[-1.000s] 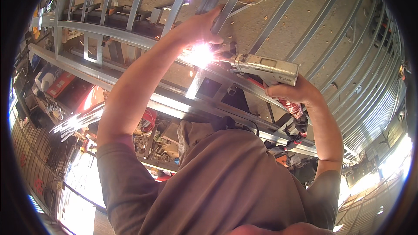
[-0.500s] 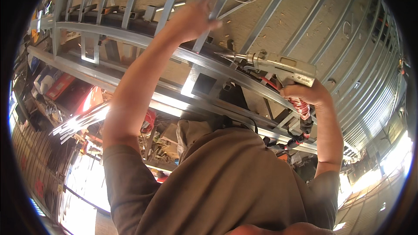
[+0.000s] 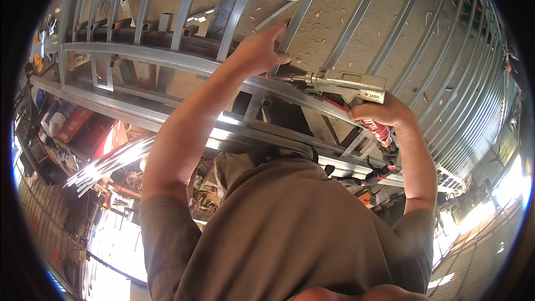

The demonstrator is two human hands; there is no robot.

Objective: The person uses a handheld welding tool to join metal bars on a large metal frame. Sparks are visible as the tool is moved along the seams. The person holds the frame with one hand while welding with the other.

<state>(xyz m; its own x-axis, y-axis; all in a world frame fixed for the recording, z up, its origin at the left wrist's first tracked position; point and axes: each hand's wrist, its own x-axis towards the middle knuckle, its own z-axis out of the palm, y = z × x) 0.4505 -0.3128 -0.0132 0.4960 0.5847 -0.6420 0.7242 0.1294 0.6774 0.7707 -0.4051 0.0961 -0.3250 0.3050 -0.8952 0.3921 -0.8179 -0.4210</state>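
Silver and scuffed, the torch [image 3: 348, 85] sits at the rail [image 3: 167, 56], its nozzle pointing at the spot where one bar [image 3: 308, 3] meets that rail. The right hand [image 3: 384, 112] is clamped round the torch's grip, and a red-wrapped cable [image 3: 378, 132] hangs below it toward the near side of the rail. The left hand [image 3: 261, 50] reaches over the rail to the same bar, thumb and forefinger spread apart; whether they press on it I can't tell.

No arc burns, yet a tiny red glow shows on the rail by the nozzle, so I judge this joint partly welded, perhaps unfinished. The other bars [image 3: 356, 17] already stand in a row beyond the rail, to both sides; which of their joints are finished is too small to make out. Farther out, a strip [image 3: 276, 14] lies on the floor beyond the rail; rods [image 3: 114, 159] and a red box [image 3: 77, 124] sit on its near side, leftward.
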